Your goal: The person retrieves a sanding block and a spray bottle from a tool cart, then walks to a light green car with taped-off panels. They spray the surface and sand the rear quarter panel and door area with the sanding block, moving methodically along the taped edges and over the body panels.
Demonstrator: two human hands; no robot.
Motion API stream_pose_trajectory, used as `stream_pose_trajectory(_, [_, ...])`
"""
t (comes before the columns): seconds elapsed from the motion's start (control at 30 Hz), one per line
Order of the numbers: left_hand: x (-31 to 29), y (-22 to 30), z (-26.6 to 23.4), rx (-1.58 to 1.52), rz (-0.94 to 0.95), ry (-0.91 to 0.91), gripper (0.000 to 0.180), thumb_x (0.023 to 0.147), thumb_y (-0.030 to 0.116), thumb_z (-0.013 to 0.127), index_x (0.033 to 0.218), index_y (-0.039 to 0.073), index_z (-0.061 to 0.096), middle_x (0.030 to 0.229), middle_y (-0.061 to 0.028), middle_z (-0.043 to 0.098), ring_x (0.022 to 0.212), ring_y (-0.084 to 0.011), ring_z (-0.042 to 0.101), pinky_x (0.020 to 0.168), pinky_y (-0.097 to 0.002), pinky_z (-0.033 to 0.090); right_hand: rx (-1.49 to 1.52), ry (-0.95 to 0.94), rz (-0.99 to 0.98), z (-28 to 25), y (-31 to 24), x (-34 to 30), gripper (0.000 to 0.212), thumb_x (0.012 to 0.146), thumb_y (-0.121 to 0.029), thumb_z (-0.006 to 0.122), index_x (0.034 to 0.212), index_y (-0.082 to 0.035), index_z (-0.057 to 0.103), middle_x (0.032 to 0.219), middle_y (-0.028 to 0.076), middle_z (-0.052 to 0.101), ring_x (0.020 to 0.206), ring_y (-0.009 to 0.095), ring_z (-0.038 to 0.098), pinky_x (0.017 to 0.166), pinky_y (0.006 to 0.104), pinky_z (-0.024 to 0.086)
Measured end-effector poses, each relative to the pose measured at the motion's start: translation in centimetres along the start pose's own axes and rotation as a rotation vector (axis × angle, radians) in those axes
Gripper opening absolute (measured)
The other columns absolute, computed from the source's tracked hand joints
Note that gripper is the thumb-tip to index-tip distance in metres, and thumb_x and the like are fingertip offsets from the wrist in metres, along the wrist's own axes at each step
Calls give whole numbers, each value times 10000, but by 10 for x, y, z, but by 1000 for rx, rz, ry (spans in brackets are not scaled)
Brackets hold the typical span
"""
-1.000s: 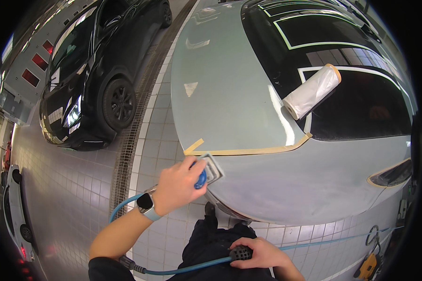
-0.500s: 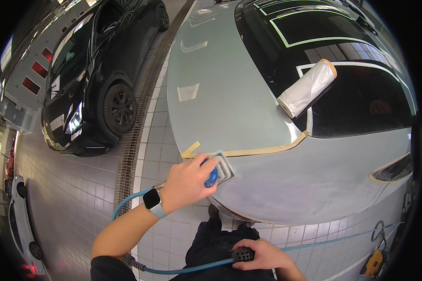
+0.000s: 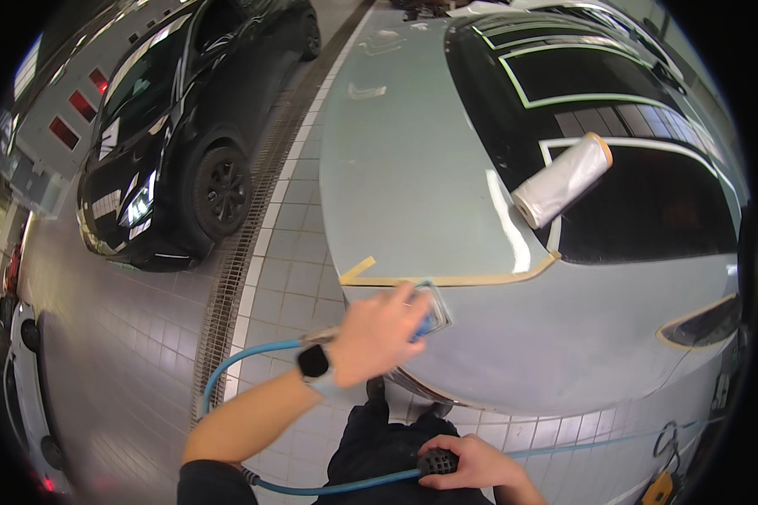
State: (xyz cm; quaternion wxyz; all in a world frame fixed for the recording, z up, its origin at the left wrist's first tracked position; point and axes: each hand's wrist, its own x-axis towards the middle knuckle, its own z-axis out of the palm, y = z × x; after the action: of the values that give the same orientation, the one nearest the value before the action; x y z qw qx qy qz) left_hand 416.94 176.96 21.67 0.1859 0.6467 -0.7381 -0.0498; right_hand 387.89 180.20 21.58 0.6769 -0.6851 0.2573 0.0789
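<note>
My left hand [image 3: 379, 330], with a watch on its wrist, is wrapped round a blue air sander [image 3: 436, 313] with a square pad. The pad lies on the grey car panel [image 3: 522, 337], just below a strip of yellow masking tape [image 3: 472, 279] along the panel gap. A blue hose [image 3: 253, 352] runs back from the sander, past my left forearm, to my right hand. Low in front of my body, my right hand [image 3: 467, 463] grips a black perforated hose fitting [image 3: 438, 461]. Motion slightly blurs my left fingers.
A roll of masking film [image 3: 564, 179] rests on the dark rear window [image 3: 648, 206]. A black car [image 3: 160, 143] stands to the left beyond a floor grate [image 3: 257, 194]. A yellow tool [image 3: 659, 488] is at the lower right, near more blue hose.
My left hand and the sander have moved a little to the right along the tape edge. My right hand keeps its hold on the hose fitting. The view has shifted slightly.
</note>
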Motion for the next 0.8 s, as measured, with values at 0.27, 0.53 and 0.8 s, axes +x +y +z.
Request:
stream_pose_trajectory(0.27, [-34, 23, 11, -34, 97, -92, 629, 748, 276, 862, 1282, 94, 582, 1163, -101, 585, 827, -266, 712, 623, -386, 606, -55, -69, 62, 10, -13, 26, 483, 845, -361, 889, 1185, -65, 716, 936, 101, 773, 855, 226, 762, 814, 327, 591])
stream_pose_trajectory(0.53, [-70, -63, -11, -41, -14, 74, 558, 752, 263, 837, 1250, 127, 625, 1133, -97, 600, 840, -279, 731, 636, -398, 605, -39, -56, 110, 26, -25, 43, 466, 846, -349, 889, 1169, -65, 709, 905, 91, 765, 813, 212, 746, 762, 319, 571])
stream_pose_trajectory(0.8, [-64, -82, -13, -32, -79, 145, 509, 747, 240, 861, 1198, 120, 657, 1120, -71, 652, 848, -273, 727, 666, -399, 613, 8, -5, 118, 43, -20, 21, 456, 850, -322, 889, 1190, -78, 708, 888, 65, 749, 808, 176, 722, 762, 296, 556])
